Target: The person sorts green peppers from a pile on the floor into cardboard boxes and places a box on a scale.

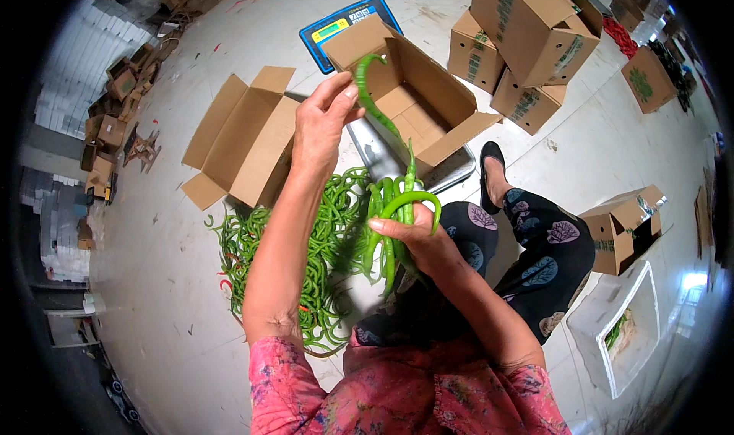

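Note:
My left hand point(330, 105) is raised at the near left corner of an open cardboard box point(450, 122). Its thumb and forefinger pinch a long, curved green chili pepper point(373, 105) near its upper end. Lower down, my right hand point(416, 231) grips a bunch of green chili peppers point(390, 251), one of them curled over the thumb. The box rests on the metal platform of a scale point(453, 171) with a blue-framed display point(330, 31). A large heap of green chili peppers point(327, 263), with a few red ones, lies on the floor beneath and beside my left forearm.
Another open cardboard box point(241, 131) stands left of the scale. Taped cardboard boxes point(516, 39) are stacked at the upper right. Right of my legs are a cardboard box point(613, 228) and a white foam box point(590, 343) with some green peppers inside. More cartons point(112, 131) line the far left.

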The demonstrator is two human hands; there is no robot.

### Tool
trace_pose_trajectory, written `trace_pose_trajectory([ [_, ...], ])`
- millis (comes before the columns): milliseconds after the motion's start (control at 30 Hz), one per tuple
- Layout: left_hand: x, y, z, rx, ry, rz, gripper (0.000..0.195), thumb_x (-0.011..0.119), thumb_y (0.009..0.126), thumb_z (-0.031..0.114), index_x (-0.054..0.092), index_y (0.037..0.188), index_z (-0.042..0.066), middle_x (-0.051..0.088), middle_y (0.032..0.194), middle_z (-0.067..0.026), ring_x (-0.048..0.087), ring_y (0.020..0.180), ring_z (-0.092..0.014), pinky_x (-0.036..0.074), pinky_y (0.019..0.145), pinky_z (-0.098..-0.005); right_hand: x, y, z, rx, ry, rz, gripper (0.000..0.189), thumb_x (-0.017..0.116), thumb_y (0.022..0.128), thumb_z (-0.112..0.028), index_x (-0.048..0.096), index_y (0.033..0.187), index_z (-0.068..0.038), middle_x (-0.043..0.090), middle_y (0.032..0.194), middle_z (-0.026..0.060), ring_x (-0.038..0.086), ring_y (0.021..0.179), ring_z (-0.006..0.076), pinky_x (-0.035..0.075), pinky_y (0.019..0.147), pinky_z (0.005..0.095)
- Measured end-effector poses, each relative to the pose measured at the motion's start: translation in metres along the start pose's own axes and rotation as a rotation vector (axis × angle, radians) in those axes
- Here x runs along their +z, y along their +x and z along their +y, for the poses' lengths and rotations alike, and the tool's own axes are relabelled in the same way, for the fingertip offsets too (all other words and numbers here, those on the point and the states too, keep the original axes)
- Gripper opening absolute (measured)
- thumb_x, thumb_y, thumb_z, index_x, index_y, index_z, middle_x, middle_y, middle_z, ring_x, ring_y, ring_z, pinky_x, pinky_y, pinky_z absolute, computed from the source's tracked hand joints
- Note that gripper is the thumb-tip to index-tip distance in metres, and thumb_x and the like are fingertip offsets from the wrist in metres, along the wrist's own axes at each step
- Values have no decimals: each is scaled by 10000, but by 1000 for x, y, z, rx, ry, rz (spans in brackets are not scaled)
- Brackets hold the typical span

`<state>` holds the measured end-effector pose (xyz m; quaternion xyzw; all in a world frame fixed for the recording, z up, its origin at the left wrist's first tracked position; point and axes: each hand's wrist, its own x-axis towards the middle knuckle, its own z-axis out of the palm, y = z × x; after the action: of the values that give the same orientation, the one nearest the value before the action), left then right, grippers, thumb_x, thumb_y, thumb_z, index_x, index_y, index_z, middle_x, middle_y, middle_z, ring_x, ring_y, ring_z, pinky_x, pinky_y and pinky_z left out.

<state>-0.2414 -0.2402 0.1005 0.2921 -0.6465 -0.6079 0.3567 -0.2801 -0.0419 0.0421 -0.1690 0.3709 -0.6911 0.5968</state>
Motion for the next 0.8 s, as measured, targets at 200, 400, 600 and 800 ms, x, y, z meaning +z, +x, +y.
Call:
trace_pose_trajectory([
  [200, -10, -58, -8, -175, 292, -147, 417, 685, 872, 226, 621, 1212, -7, 683, 1036, -67, 625, 929, -148, 493, 805, -285, -9, 5, 6, -44, -74, 113, 390, 773, 758, -133, 588, 1084, -28, 616, 960, 17, 573, 862, 118, 481, 791, 274],
  [400, -21, -118, -33, -287, 176, -275, 288, 786, 768, 69, 634, 1008, 21, 582, 826, 20, 538, 767, -68, 456, 703, -222, -19, 16, 38, -156, -443, 104, 417, 774, 755, -118, 580, 1104, 0, 656, 1012, 93, 640, 919, 177, 521, 805, 330],
  [600, -16, -117, -34, 4, 453, -290, 248, 792, 759, 70, 640, 948, 19, 582, 775, 21, 543, 713, -78, 456, 663, -233, -30, 16, 51, -343, -853, 96, 514, 764, 745, -79, 513, 1188, -6, 637, 1070, 147, 654, 926, 229, 523, 828, 361],
  [800, -24, -114, -24, -337, 276, -152, 223, 733, 827, 117, 667, 1005, -1, 643, 822, -15, 587, 741, -92, 480, 706, -249, -15, 11, 28, -109, -202, 96, 528, 679, 808, -35, 475, 1293, 1, 606, 1170, 94, 587, 1068, 178, 458, 957, 333],
])
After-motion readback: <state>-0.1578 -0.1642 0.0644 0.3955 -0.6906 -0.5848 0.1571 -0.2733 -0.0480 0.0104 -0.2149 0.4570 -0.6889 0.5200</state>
